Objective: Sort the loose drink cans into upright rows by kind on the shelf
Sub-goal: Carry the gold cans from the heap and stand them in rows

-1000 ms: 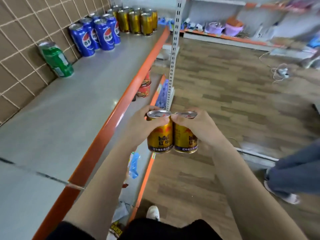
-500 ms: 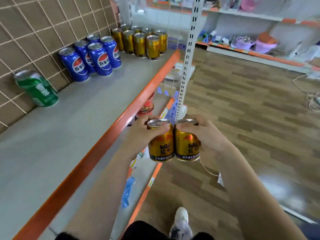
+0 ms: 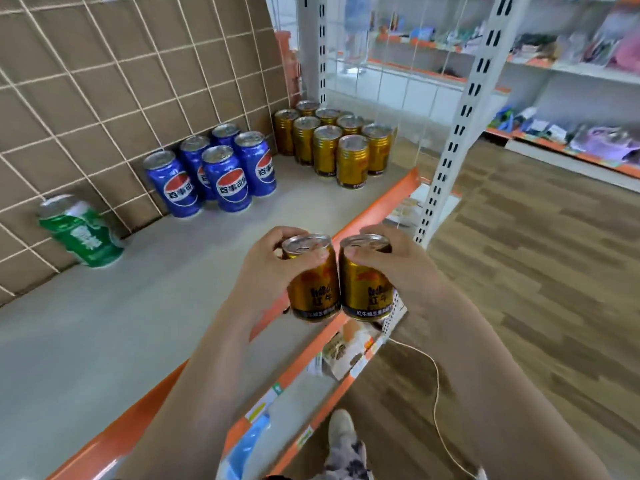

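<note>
My left hand grips a gold Red Bull can and my right hand grips a second gold can. Both are upright, side by side, above the shelf's orange front edge. On the grey shelf, several gold cans stand in upright rows at the far corner. Left of them stand several blue Pepsi cans. A single green can stands apart further left, against the wire-grid back wall.
A white perforated upright post rises at the shelf's far right end. Lower orange-edged shelves with packets lie beneath my hands. A thin cord trails over the wooden floor. My shoe is below. Stocked shelves stand across the aisle.
I have walked closer to the gold cans at the shelf's far end. Both hands, still holding their cans, have moved from beside the shelf to over its front edge.
</note>
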### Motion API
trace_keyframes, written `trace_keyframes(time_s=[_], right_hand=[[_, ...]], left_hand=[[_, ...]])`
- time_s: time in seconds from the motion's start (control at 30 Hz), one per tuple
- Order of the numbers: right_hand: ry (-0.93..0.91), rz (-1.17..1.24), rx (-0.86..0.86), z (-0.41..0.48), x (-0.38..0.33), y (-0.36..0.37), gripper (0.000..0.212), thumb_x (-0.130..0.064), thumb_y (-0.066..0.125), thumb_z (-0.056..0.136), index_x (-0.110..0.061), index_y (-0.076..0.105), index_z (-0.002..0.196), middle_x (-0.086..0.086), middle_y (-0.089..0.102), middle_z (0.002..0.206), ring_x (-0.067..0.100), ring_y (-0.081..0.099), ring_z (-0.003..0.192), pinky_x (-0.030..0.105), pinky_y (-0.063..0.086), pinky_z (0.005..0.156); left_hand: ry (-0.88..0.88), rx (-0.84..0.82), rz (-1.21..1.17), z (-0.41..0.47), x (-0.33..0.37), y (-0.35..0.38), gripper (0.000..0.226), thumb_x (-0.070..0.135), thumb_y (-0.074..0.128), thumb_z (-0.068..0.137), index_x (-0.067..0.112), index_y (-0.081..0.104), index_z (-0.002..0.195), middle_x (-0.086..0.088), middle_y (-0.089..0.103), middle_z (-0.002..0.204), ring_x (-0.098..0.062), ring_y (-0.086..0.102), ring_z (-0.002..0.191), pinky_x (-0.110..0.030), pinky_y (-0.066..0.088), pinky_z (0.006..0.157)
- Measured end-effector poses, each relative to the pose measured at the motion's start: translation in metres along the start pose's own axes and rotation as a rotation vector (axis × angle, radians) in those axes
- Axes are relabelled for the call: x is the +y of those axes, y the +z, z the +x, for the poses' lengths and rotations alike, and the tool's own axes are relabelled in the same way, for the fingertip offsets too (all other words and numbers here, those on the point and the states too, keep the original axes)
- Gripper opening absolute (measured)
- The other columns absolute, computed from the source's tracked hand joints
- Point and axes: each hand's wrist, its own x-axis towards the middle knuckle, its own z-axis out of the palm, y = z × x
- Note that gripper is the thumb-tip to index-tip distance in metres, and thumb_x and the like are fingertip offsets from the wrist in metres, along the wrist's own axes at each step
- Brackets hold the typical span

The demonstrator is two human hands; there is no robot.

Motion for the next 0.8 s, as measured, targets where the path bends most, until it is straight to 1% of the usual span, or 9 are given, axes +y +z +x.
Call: trace_keyframes(time_s=[0.07,0.17,0.23,0.3,0.37,0.5,0.6,0.7,0.8], right_hand=[[-0.016,-0.047,-0.016,0.032,-0.012,-0.007,0.051,-0.029,0.076,0.075,-0.018,0.054,0.12,0.004,0.06,0.114,0.019,0.059,0.104,0.036,0.049,0.091],[-0.071,-0.112,-0.084,0.074,-0.032,-0.015,0.033,-0.026,0.078,0.075,-0.019,0.059,0.102,0.003,0.063,0.099,0.015,0.059,0.089,0.032,0.048,0.082],[-0.135,-0.231,-0.105,0.101,-0.045,-0.017,0.042,-0.034,0.08,0.072,-0.015,0.063,0.104,0.003,0.065,0.097,0.016,0.062,0.088,0.036,0.049,0.088],[-0.176,-0.317,-0.123,0.125,-0.056,-0.016,0.052,-0.035,0.08,0.071,-0.012,0.061,0.114,0.001,0.065,0.101,0.016,0.062,0.092,0.035,0.05,0.086],[-0.192,-0.35,-0.168,0.151,-0.064,-0.016,0.056,-0.037,0.08,0.068,-0.017,0.059,0.116,-0.001,0.064,0.104,0.017,0.061,0.098,0.036,0.051,0.089],[-0.222,-0.49,-0.321,0.195,-0.081,-0.016,0.067,-0.042,0.078,0.069,-0.021,0.05,0.126,-0.004,0.057,0.117,0.013,0.056,0.105,0.032,0.05,0.09],[-0.312,-0.598,-0.411,0.226,-0.098,-0.013,0.067,-0.043,0.077,0.071,-0.022,0.046,0.127,-0.005,0.054,0.117,0.011,0.053,0.103,0.022,0.044,0.079],[-0.421,-0.641,-0.494,0.256,-0.116,-0.008,0.063,-0.044,0.077,0.07,-0.023,0.05,0.123,-0.008,0.049,0.116,0.001,0.049,0.088,0.012,0.035,0.065],[-0.525,-0.681,-0.592,0.281,-0.137,0.004,0.056,-0.043,0.078,0.07,-0.022,0.054,0.115,-0.011,0.052,0.104,0.0,0.049,0.086,0.012,0.034,0.063]], left_hand=[[-0.008,0.044,0.025,0.03,0.006,0.0,0.03,0.024,0.082,0.066,0.029,0.062,0.089,0.012,0.065,0.084,-0.009,0.061,0.082,-0.03,0.051,0.075],[-0.06,0.121,0.035,0.071,0.013,-0.007,0.033,0.022,0.076,0.074,0.024,0.063,0.103,0.003,0.064,0.102,-0.019,0.059,0.102,-0.036,0.049,0.087],[-0.075,0.145,0.053,0.095,0.018,-0.009,0.043,0.026,0.076,0.074,0.019,0.06,0.113,-0.002,0.062,0.112,-0.022,0.057,0.108,-0.037,0.049,0.09],[-0.05,0.17,0.119,0.113,0.023,-0.01,0.045,0.027,0.076,0.074,0.02,0.059,0.114,0.002,0.062,0.11,-0.019,0.056,0.108,-0.039,0.05,0.093],[-0.008,0.21,0.18,0.126,0.028,-0.012,0.047,0.028,0.079,0.071,0.021,0.059,0.114,0.006,0.062,0.106,-0.015,0.057,0.106,-0.033,0.05,0.09],[0.008,0.264,0.305,0.146,0.034,-0.014,0.053,0.027,0.081,0.068,0.02,0.058,0.115,0.012,0.062,0.102,-0.004,0.057,0.094,-0.012,0.042,0.073],[-0.013,0.37,0.368,0.156,0.036,-0.012,0.055,0.028,0.082,0.065,0.022,0.058,0.114,0.011,0.062,0.102,-0.004,0.057,0.093,-0.013,0.043,0.073],[-0.077,0.436,0.368,0.16,0.04,-0.007,0.051,0.028,0.081,0.067,0.025,0.057,0.111,0.015,0.06,0.097,-0.002,0.056,0.092,-0.018,0.045,0.074],[-0.112,0.495,0.379,0.16,0.043,-0.001,0.05,0.033,0.079,0.066,0.027,0.056,0.11,0.018,0.058,0.096,-0.001,0.057,0.091,-0.016,0.044,0.069]])
